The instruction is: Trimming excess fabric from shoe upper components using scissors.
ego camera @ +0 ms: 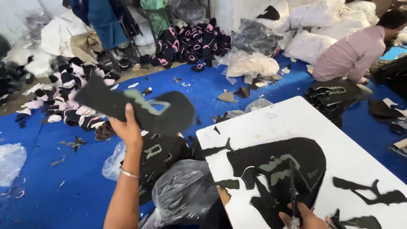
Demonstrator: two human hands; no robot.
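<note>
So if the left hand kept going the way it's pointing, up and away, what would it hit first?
Probably the heap of black and pink cut pieces on the blue floor mat beyond the left hand; depth is unclear.

Clear plastic bags [185,193] bulge beside the table; white sacks [313,25] pile at the far wall, perhaps filled.

Bright, even light — motion blur

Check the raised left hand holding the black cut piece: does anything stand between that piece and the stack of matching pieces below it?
Nothing visible does. The left hand holds the black cut piece in open air, blurred, directly above the stack of matching pieces. The clear plastic bag lies nearer the camera, beside the stack, not over it.
</note>
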